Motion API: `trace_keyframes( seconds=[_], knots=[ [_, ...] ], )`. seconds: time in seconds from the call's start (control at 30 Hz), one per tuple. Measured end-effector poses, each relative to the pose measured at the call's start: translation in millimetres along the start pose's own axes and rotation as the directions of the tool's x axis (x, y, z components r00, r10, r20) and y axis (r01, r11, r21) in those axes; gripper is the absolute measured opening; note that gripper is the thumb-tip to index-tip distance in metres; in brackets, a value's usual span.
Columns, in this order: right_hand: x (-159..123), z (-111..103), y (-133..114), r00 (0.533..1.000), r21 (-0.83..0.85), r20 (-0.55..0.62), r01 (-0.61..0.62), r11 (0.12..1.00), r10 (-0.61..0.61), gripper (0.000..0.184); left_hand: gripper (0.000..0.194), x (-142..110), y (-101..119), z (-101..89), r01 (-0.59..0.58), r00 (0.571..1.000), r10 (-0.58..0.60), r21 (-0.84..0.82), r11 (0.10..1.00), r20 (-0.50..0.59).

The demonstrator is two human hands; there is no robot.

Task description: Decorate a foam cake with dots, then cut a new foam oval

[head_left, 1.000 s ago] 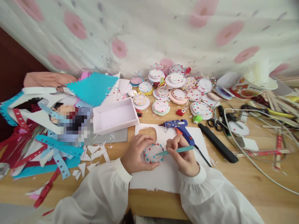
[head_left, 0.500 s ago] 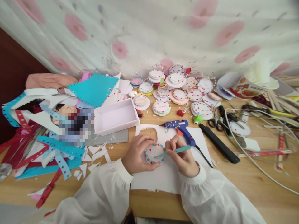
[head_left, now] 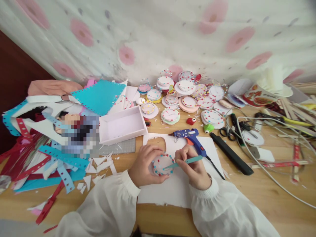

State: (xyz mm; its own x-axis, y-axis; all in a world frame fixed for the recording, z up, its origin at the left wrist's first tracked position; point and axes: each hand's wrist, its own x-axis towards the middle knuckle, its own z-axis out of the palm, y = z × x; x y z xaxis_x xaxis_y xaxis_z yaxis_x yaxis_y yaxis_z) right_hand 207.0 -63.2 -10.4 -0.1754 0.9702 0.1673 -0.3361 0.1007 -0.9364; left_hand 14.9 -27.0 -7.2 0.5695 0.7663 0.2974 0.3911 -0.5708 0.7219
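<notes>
My left hand (head_left: pixel 144 164) curls round a small round white disc (head_left: pixel 161 164) rimmed with red and blue dots, holding it over a white sheet (head_left: pixel 177 184). My right hand (head_left: pixel 194 168) pinches teal tweezers (head_left: pixel 184 161) whose tips rest on the right part of the disc. Both wrists are in white sleeves. A blue hot glue gun (head_left: pixel 191 136) lies just beyond my right hand on the sheet's far edge.
Several finished dotted discs (head_left: pixel 187 95) pile at the back by the spotted curtain. A white open box (head_left: pixel 122 125) stands left of the sheet. Blue and red punched strips (head_left: pixel 49 158) litter the left. Black bar (head_left: pixel 233 153), scissors (head_left: pixel 228 131), cables and sticks lie right.
The tweezers and my right hand have shifted slightly left, with the tips now further onto the disc. My left hand keeps its grip on the disc.
</notes>
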Motion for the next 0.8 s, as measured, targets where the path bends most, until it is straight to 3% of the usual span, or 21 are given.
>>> trace_keyframes(
  seconds=[0.13, 0.33, 0.47, 0.63, 0.7, 0.8],
  knots=[
    [3, 0, -2, 0.987, 0.043, -0.154, 0.052, 0.998, -0.045, 0.019, 0.058, -1, -1, -0.7, -0.004, 1.0, 0.004, -0.002, 1.0, 0.021],
    [9, -6, -6, 0.904, 0.116, -0.423, 0.12, 0.986, -0.06, 0.017, 0.073, -2, -3, -4.1, -0.031, 0.997, 0.033, -0.029, 0.999, 0.068],
    [11, -9, -6, 0.879, 0.118, -0.473, 0.128, 0.985, -0.058, 0.015, 0.073, -5, -5, -6.2, -0.019, 1.0, 0.019, -0.085, 0.996, -0.008],
    [12, -10, -7, 0.858, 0.029, -0.505, 0.131, 0.991, -0.099, 0.007, 0.033, -9, -12, -9.3, -0.008, 0.977, -0.032, -0.191, 0.982, -0.209],
    [12, -12, -8, 0.84, -0.028, -0.526, 0.139, 0.99, -0.132, 0.008, 0.031, -9, -13, -10.9, -0.015, 0.979, -0.019, -0.165, 0.986, -0.203],
    [11, -18, -11, 0.806, -0.176, -0.538, 0.18, 0.968, -0.247, 0.009, 0.056, -9, -13, -11.4, -0.039, 0.996, 0.034, -0.05, 0.998, -0.088]
  ],
)
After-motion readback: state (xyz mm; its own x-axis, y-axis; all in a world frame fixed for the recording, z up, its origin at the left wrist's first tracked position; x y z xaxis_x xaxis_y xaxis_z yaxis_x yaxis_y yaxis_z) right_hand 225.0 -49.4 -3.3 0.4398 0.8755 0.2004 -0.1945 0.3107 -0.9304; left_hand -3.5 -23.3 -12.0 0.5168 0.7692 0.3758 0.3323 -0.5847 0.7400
